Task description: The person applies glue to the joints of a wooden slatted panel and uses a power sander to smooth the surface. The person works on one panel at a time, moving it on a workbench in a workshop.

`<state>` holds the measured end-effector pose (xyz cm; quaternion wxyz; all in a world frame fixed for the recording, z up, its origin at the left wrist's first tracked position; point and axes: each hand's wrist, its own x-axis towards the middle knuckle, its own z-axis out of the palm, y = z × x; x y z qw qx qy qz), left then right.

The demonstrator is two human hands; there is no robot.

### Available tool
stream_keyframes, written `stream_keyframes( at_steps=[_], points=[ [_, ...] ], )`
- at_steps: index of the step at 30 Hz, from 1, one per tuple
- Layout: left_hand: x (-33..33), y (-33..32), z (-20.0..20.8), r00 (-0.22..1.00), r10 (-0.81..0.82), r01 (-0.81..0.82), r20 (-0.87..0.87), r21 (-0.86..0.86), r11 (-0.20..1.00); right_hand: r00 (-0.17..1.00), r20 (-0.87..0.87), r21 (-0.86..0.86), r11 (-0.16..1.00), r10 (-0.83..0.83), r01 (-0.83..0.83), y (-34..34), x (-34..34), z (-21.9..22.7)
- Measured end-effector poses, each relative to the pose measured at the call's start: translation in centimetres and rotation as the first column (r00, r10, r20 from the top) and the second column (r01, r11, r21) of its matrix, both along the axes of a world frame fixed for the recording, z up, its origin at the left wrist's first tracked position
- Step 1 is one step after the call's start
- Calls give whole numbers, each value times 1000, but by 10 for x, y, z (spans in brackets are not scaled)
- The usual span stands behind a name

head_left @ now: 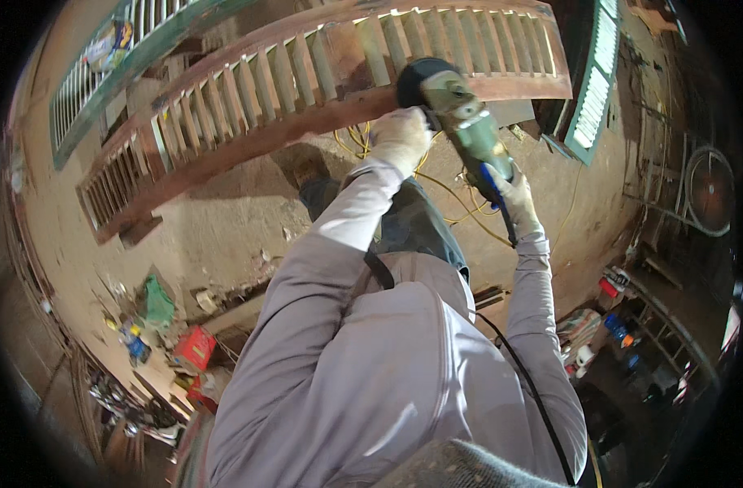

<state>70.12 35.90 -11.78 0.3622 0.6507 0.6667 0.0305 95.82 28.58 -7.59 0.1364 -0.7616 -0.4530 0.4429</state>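
Both my hands wear pale gloves and hold a green angle grinder (479,140). My left hand (400,140) is closed beside the tool's head, where a side handle would be hidden in the fist. My right hand (514,199) wraps round the dark rear end of the body. The grinder's black round disc (420,77) lies over the lower rail of a long reddish-brown louvered wooden shutter (306,124). Whether the disc touches the wood I cannot tell. Worn, paler slats show along the shutter's length.
A green louvered shutter (592,102) stands at the far right, another green shutter (131,81) at the far left. Yellow cord (461,191) loops on the floor near my legs. A red box (195,348) and green cloth (157,301) lie at left; a wheel (710,191) is at right.
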Motion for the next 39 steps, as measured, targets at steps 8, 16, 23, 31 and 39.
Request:
stream_keyframes(
  at_steps=[8, 16, 23, 31, 39],
  points=[
    [-162, -59, -2, 953, 224, -223, -204, 27, 974, 937, 87, -146, 935, 338, -324, 8, -155, 36],
    [-160, -62, -12, 933, 230, -214, -278, 84, 973, 937, 87, -123, 936, 340, -328, 11, -154, 30],
    [-54, -15, -2, 990, 88, -92, -110, -38, 995, 986, 72, -113, 983, 152, -144, 10, -55, 25],
    [17, 15, 14, 982, -163, 158, -96, -61, 986, 991, 19, -183, 973, -136, 137, -8, 1, 17],
    [-84, -22, 10, 989, 88, -94, -115, -49, 994, 991, 61, -73, 991, 119, -114, -16, -85, 19]
  ],
)
